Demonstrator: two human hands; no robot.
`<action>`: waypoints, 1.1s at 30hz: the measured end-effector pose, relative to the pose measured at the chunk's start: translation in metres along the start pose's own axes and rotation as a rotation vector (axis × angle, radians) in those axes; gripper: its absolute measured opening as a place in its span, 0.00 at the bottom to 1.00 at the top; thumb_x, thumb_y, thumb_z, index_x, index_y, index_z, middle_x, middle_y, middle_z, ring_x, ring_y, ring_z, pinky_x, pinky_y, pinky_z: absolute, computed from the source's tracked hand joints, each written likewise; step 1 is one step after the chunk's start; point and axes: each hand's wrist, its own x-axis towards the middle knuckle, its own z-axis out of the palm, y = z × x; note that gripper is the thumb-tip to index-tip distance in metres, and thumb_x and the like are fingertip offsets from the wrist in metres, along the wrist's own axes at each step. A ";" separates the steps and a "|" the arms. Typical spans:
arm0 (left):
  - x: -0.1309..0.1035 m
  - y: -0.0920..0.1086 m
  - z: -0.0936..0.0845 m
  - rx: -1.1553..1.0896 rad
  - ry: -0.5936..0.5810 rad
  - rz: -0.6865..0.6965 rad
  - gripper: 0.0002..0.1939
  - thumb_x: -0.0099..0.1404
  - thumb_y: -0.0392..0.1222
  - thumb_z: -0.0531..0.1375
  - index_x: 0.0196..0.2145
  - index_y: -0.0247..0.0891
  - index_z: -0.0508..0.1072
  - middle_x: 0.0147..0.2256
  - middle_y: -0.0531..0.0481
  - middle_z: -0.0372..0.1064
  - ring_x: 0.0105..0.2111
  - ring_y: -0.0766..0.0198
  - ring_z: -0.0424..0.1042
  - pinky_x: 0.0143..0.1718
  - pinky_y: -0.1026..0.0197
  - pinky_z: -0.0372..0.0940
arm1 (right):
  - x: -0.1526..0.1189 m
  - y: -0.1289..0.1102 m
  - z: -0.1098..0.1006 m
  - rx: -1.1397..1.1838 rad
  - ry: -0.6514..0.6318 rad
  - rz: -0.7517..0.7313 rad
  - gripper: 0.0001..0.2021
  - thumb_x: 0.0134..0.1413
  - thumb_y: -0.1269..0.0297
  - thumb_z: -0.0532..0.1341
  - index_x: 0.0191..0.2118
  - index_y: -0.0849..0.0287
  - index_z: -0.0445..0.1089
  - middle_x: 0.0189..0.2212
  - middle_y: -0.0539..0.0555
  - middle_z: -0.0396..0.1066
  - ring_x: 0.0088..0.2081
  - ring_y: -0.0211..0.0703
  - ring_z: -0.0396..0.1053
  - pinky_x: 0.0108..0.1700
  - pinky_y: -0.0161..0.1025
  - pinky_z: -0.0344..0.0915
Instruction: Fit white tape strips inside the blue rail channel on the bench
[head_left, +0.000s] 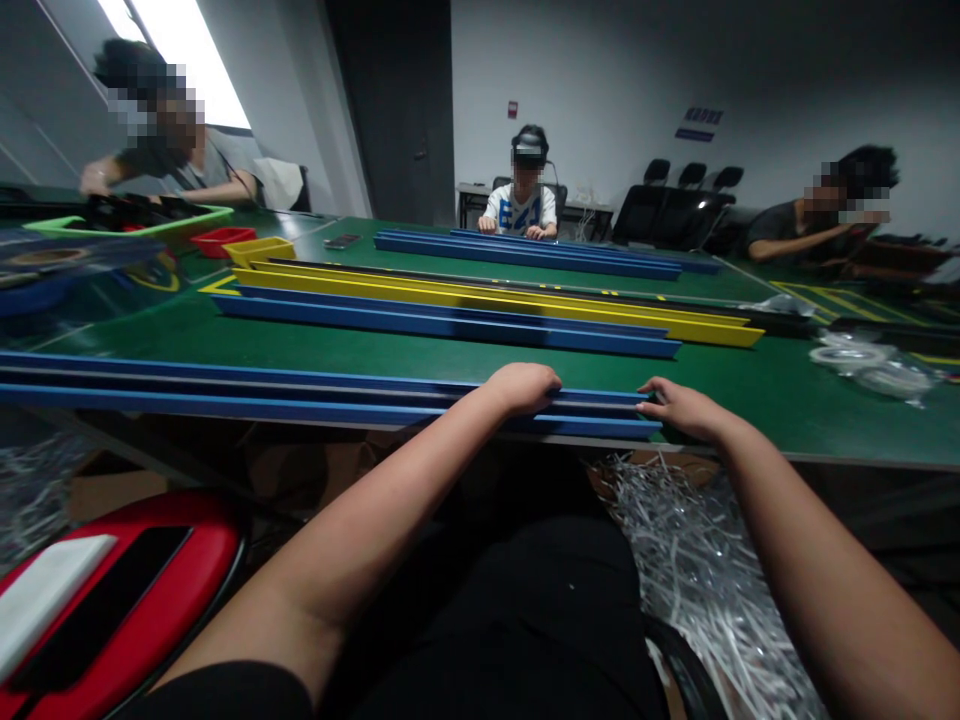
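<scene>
A long blue channel [300, 405] lies along the near table edge, with a dark strip [600, 408] running inside it. My left hand [525, 388] is closed over the channel near its right end; its fingertips are partly hidden down in the groove. At that right end, my right hand [684, 408] has thumb and forefinger parted, the thumb tip at or very near the strip's end. Just beyond my hands lie another blue channel [450, 322] and a yellow channel [495, 296], side by side.
Farther back on the green table [750, 385] are more blue channels [525, 255]. Bagged white coils [870, 365] lie at right, and yellow [262, 252] and red [223, 240] bins at left. Three people sit around. A red stool [202, 540] and shredded strips [697, 560] are below.
</scene>
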 end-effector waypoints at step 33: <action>0.008 -0.006 0.003 -0.019 -0.061 -0.011 0.11 0.61 0.43 0.56 0.39 0.42 0.77 0.41 0.46 0.77 0.41 0.58 0.74 0.39 0.61 0.65 | -0.010 -0.002 0.013 0.034 0.198 0.055 0.26 0.58 0.40 0.50 0.48 0.52 0.71 0.44 0.56 0.75 0.40 0.49 0.71 0.34 0.40 0.61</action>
